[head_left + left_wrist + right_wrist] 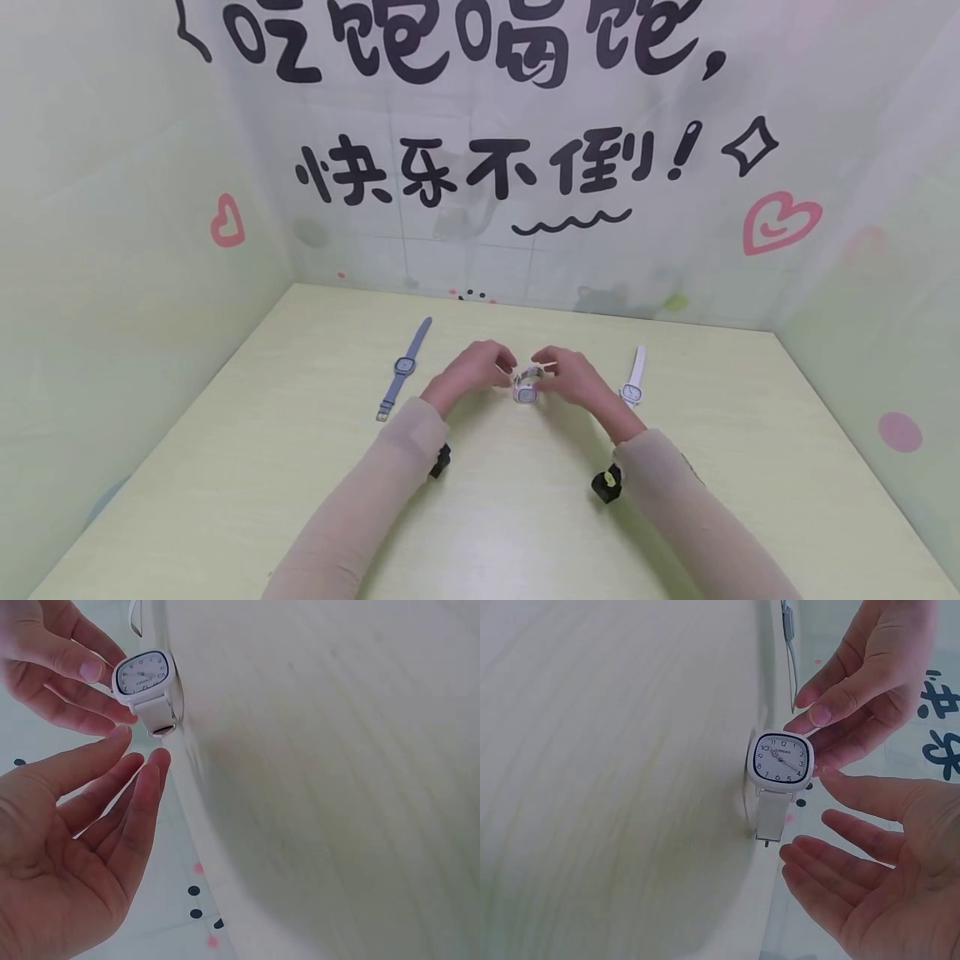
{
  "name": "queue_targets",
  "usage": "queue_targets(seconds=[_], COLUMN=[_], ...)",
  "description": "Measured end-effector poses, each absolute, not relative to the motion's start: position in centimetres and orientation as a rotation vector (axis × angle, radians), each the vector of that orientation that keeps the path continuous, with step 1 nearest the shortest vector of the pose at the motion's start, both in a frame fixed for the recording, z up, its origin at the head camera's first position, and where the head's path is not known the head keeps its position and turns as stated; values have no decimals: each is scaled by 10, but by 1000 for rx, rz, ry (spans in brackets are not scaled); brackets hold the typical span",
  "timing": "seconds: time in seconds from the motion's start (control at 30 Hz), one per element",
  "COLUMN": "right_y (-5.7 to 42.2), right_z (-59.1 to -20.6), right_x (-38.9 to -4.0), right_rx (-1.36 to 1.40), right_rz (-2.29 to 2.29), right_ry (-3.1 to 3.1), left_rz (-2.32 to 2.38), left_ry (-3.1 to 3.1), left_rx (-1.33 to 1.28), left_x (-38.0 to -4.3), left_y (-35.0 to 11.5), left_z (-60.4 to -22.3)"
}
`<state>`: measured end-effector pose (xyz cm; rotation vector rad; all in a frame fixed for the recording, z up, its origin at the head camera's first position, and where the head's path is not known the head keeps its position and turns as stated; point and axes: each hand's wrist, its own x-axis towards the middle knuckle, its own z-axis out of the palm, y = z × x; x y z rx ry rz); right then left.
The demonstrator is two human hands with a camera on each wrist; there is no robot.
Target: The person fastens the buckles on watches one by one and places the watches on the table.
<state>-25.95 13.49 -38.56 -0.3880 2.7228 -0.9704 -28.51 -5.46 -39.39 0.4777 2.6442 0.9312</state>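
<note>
Pale table point(502, 517), white watch point(780, 759), strap point(772, 814) partly hidden, left hand point(476, 367) and right hand point(576, 377) half-spread, contact unclear

Three watches point(527, 395) on pale table point(517, 533)

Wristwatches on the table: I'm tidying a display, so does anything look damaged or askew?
No damage or spill shows. Only the middle white wristwatch looks a little odd: its strap curves into a loop, whereas the blue-grey wristwatch at left lies stretched out flat.
</note>
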Motion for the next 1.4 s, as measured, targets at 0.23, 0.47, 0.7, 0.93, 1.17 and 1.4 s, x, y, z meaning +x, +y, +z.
queue_targets(seconds=[0.23, 0.47, 0.7, 0.93, 1.17, 1.4], right_y=[126, 115, 106, 98, 90, 80], right_z=[-378, -375, -373, -369, -366, -366], right_x=[-261, -260, -258, -256, -251, -247], right_rx=[-398, -432, -481, -516, -570, -638], right_rz=[-969, -1013, -983, -972, -1001, -1028], right_ry=[2745, 2724, 2730, 2720, 2690, 2653], left_rz=[929, 927, 919, 958, 943, 963], left_ry=[2677, 2705, 2732, 2733, 2763, 2761], left_rx=[438, 412, 417, 348, 301, 231], left_x=[-287, -290, -297, -304, -306, -306], left_y=[-66, -83, -102, -125, -140, -150], left_z=[-386, -380, -376, -376, -374, -376])
